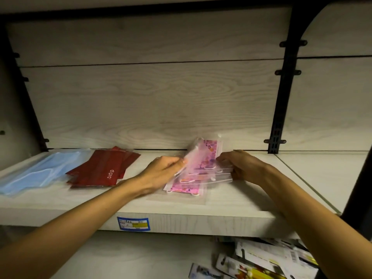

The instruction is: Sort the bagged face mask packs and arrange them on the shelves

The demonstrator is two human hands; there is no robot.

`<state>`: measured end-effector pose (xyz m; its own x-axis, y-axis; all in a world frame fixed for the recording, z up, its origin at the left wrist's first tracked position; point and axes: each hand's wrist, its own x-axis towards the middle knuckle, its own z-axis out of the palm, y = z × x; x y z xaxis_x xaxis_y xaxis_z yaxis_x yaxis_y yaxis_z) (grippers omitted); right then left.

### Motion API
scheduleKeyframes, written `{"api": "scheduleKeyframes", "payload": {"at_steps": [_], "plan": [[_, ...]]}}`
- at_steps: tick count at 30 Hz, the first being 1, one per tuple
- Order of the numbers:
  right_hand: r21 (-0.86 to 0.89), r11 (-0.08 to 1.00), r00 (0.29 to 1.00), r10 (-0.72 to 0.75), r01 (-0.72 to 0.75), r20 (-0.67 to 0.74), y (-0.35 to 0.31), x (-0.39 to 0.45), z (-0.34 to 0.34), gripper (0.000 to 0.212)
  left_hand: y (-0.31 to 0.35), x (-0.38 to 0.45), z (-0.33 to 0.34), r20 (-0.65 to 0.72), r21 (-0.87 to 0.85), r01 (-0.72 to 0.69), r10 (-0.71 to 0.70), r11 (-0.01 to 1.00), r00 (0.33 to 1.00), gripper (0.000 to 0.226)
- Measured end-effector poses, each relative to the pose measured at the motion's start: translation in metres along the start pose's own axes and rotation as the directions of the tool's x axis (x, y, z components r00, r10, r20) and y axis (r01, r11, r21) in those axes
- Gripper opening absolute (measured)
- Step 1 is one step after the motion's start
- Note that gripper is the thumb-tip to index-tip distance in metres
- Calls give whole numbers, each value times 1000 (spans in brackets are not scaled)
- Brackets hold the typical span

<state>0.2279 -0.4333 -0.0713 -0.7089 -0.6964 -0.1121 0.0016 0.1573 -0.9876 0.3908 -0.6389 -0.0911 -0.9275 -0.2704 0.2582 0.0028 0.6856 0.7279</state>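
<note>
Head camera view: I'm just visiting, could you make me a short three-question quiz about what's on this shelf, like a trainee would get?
1. True or false: the dark red flat mask packs lie between the pale blue bagged masks and the pink patterned masks in clear bags.
2. Which packs are both hands handling? A) pale blue B) dark red C) pink patterned
3. Fill in: the blue and yellow price label is stuck on the pale wooden shelf's front ____.

Key
1. True.
2. C: the left hand and right hand each have a grip on the pink stack.
3. Edge.
</note>
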Motion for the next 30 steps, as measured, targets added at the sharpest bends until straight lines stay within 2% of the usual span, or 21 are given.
{"api": "scheduleKeyframes", "payload": {"at_steps": [2,5,8,10,13,14,16,21,25,30], "plan": [[49,998,997,43,-46,61,-1,0,1,31,2,-3,1,145,-1,11,-11,1000,989,46],[35,996,988,74,-79,136,-5,-3,-2,60,4,-7,4,233,66,-13,-3,998,972,65],[-73,996,987,61,-50,152,-5,-6,1,43,4,-11,4,259,-28,-20,27,999,966,75],[-159,987,993,50,-32,107,-3,-7,-4,38,2,-10,1,170,6,3,-5,1000,985,78],[-311,950,1000,-12,7,-13,-3,-6,-19,17,-8,-6,-12,-29,312,141,-139,940,990,80],[-325,946,994,-44,11,-97,-2,-4,-25,13,-12,-6,-17,-65,414,208,-200,886,978,79],[-329,943,959,-133,45,-251,2,0,-36,6,-20,-5,-22,-51,490,263,-274,831,960,79],[-352,933,922,-199,74,-334,13,3,-44,15,-21,5,-24,20,283,208,-223,936,975,74],[-341,937,886,-219,74,-408,14,1,-48,17,-21,12,-27,-40,99,226,-223,969,974,69],[-309,945,852,-245,103,-464,12,1,-49,19,-20,16,-30,-104,-89,274,-283,958,954,69]]}}
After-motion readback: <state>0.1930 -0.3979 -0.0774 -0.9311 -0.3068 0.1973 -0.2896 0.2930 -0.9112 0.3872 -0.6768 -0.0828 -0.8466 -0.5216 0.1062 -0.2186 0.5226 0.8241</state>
